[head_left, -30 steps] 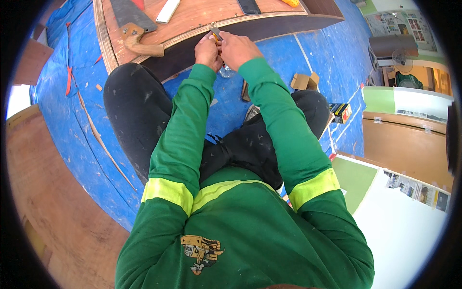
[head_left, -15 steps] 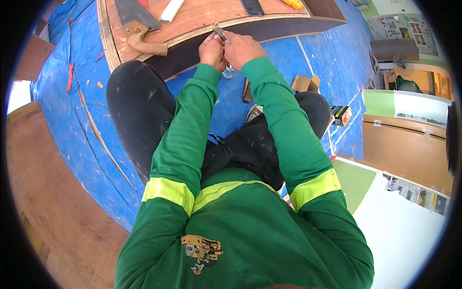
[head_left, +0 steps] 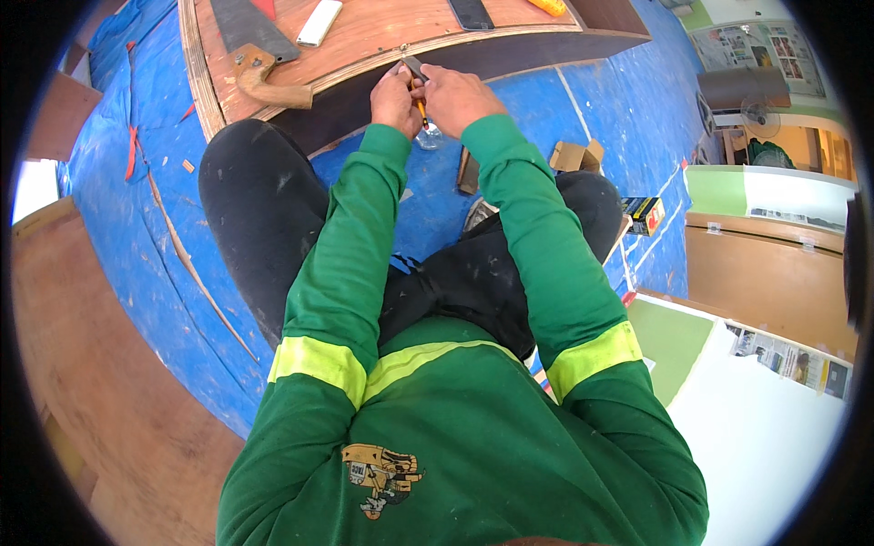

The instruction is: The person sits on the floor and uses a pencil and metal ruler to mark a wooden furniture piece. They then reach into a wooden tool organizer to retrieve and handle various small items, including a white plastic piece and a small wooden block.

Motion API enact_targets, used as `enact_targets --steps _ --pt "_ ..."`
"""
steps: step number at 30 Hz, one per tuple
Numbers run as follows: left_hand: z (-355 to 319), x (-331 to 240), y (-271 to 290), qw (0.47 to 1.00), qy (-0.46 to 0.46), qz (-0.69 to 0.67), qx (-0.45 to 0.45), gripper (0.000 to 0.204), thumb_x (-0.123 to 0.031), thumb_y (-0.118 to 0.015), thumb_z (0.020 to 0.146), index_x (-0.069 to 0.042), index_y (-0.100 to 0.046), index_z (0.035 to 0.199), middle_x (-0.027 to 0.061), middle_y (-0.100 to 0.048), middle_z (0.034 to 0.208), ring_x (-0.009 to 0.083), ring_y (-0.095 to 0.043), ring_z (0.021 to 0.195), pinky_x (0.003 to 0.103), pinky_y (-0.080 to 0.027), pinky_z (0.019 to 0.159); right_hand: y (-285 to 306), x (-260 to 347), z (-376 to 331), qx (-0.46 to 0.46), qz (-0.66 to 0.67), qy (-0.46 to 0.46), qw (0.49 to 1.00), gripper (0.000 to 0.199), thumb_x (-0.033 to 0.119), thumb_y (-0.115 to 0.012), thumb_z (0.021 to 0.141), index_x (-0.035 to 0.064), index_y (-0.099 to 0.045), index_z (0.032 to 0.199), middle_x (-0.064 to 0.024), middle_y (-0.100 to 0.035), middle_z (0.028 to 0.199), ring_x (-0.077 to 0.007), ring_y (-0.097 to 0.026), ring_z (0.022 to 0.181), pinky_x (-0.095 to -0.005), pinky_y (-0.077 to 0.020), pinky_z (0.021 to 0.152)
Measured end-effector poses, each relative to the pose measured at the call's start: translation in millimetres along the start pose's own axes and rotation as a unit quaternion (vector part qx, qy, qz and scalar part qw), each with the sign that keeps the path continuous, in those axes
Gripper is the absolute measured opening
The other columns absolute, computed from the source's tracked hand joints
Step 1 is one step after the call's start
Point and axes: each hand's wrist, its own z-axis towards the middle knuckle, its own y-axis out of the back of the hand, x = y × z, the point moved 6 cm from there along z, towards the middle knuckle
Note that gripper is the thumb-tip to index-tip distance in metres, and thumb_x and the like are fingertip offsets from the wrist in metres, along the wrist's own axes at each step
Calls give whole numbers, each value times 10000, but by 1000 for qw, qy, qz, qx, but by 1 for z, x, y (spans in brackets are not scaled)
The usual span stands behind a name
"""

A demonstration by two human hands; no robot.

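My left hand is closed around a thin orange-yellow pencil, which slants down toward me between the two hands. Pressed close beside it, my right hand grips a flat grey tool; its far end shows past the fingers, but its exact kind is unclear. Both hands are just off the near edge of a plywood panel. Below them a clear, shiny object rests on the blue sheet. The fingertips partly hide where pencil and tool meet.
On the panel lie a handsaw, a white bar-shaped object, a dark phone and a yellow object. An open cardboard box, a brown block and a small printed box sit on the blue sheet.
My hands have parted slightly, with the right shifting a little to the right and down. The orange pencil now shows between them, where it was hidden before.
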Motion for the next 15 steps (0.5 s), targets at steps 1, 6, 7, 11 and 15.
enact_targets --steps 1,6,7,11,15 --pt "1 -1 2 1000 -3 -9 -4 259 -165 -391 1182 -43 -615 1135 -1 -549 839 74 -433 652 232 -435 577 1 5 -1 -2 1 8 1000 470 256 -469 1093 95 -604 1512 -231 -699 1372 -453 -660 1247 -535 -525 1086" --pt "1 -1 0 1000 0 -8 3 269 -191 -371 1190 -78 -587 1076 -17 -528 809 75 -425 632 246 -434 570 3 10 -5 4 5 3 1000 461 245 -468 1089 81 -613 1495 -234 -712 1340 -462 -669 1217 -546 -534 1061" --pt "2 -1 1 1000 -7 -11 8 261 -166 -382 1183 -49 -603 1109 -6 -543 836 75 -431 645 240 -431 571 2 9 -4 -4 7 8 1000 459 243 -469 1088 81 -615 1492 -235 -715 1331 -464 -671 1209 -550 -536 1055" --pt "1 -2 3 1000 -17 -17 2 270 -120 -403 1169 4 -642 1142 13 -565 861 77 -431 653 236 -417 566 3 12 3 -20 5 18 1000 433 242 -471 1086 102 -635 1462 -239 -729 1289 -472 -679 1182 -567 -536 1041" --pt "2 -2 3 999 -15 30 21 248 -165 -378 1182 -84 -583 1069 -15 -512 810 82 -438 626 257 -425 556 3 10 0 2 -12 13 1000 404 241 -461 1088 112 -641 1426 -238 -736 1264 -475 -680 1173 -580 -536 1026"
